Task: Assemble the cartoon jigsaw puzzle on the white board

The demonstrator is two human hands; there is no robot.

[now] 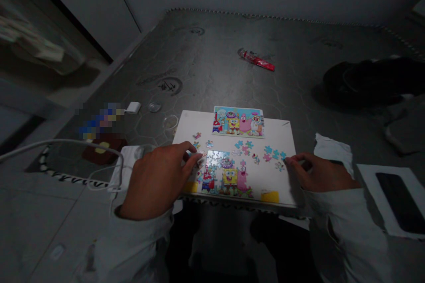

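A white board (285,135) lies on a grey mattress. On it sits a half-built cartoon jigsaw (226,177) and, further back, a colour reference picture (238,122). Several loose pieces (245,147) lie scattered between them. My left hand (157,177) rests at the jigsaw's left edge, its fingers pinched on a small piece (199,155) that is pressed to the board. My right hand (315,171) lies at the board's right edge, fingers curled, its fingertips touching a loose piece (280,166).
A red wrapper (256,59) lies far back on the mattress (212,66). Dark clothing (365,82) is at the right, a black phone on white paper (398,201) at the near right. A white charger with a cable (126,159) and a dark red item (104,147) are at the left.
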